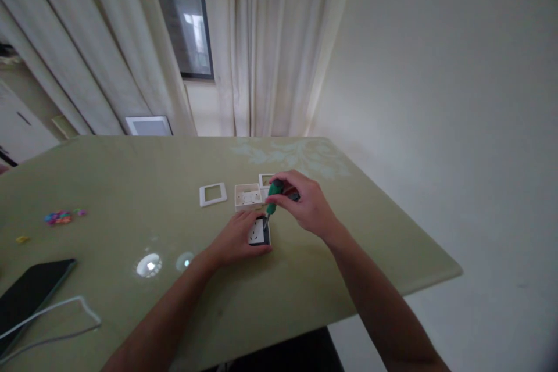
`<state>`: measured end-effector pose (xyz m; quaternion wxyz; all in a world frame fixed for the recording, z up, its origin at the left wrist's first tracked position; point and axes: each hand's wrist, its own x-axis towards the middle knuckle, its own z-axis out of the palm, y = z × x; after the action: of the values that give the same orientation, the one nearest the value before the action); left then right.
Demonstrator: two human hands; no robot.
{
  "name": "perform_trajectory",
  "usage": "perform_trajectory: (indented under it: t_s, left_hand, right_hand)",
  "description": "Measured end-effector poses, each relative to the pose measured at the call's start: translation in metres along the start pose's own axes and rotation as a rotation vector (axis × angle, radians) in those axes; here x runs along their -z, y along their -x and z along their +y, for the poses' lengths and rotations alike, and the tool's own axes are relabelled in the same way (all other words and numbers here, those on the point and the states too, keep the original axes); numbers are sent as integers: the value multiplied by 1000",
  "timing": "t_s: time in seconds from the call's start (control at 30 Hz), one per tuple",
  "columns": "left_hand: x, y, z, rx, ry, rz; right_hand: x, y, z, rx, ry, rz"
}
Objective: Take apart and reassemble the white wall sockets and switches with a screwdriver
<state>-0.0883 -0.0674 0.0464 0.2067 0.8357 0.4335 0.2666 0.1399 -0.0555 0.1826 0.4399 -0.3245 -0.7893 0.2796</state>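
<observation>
A green-handled screwdriver (274, 190) is gripped between the thumb and fingers of my right hand (305, 202), its shaft slanting down. The tip meets the dark edge strip of a white wall socket (256, 232) with several slots. My left hand (241, 236) holds this socket on the table, thumb along the near side and fingers along the far side. Just behind stands an open white mounting box (248, 196). To its left lies a square white frame (213, 194). Another white frame (265, 179) sits partly hidden behind my right hand.
The green-covered table (174, 168) carries a dark tablet (35, 288) with a white cable (82, 301) at the left. Small colourful pieces (58, 218) and a yellow piece (22, 239) lie farther left. A wall (436, 99) borders the right side; curtains (279, 46) hang behind.
</observation>
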Motion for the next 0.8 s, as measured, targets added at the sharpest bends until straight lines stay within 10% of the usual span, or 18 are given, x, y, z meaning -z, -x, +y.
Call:
perform_trajectory:
  t_s: [0.17,0.4,0.63,0.8]
  left_hand:
    - [-3,-3,0,14,-11,42]
    - [-5,-1,-4,0,-32,62]
    - [-10,0,-9,-3,-45,72]
    - [-11,-1,-8,-5,-41,65]
  right_hand:
    - [7,-1,-6,-32,-132,-222]
    - [-13,-8,27,-108,-105,138]
    - [-27,6,33,-130,-433,-94]
    - [-37,9,41,-173,-454,45]
